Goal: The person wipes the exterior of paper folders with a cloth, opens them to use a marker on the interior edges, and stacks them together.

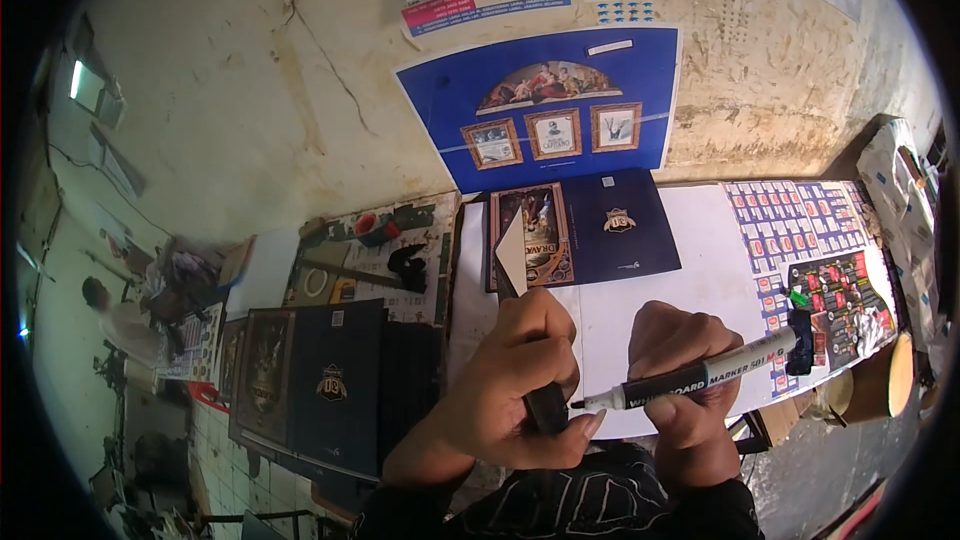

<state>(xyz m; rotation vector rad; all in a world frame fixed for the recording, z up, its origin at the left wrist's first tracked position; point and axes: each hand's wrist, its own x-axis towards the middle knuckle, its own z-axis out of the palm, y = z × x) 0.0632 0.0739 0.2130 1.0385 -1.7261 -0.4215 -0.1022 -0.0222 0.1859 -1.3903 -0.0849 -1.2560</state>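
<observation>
My left hand (pixel 520 380) is closed round the dark handle of a putty knife (pixel 512 258), whose pale triangular blade points away from me. Held in my right hand (pixel 690 390) is a black-and-white whiteboard marker (pixel 700 372), its dark tip pointing left, close to my left thumb. I cannot tell whether the tip touches the handle or the thumb. Beyond my hands a dark blue printed folder cover (pixel 625 225) with a framed picture panel lies flat on a white sheet (pixel 610 315). The putty knife's blade overlaps that panel in view.
On the left is a stack of similar dark covers (pixel 335 380). Behind it sit a tape roll (pixel 314 284) and a red cup (pixel 375 228). Printed label sheets (pixel 775 225) and a black item (pixel 799 343) lie right. A blue poster (pixel 550 120) leans on the wall. A person (pixel 125 315) is far left.
</observation>
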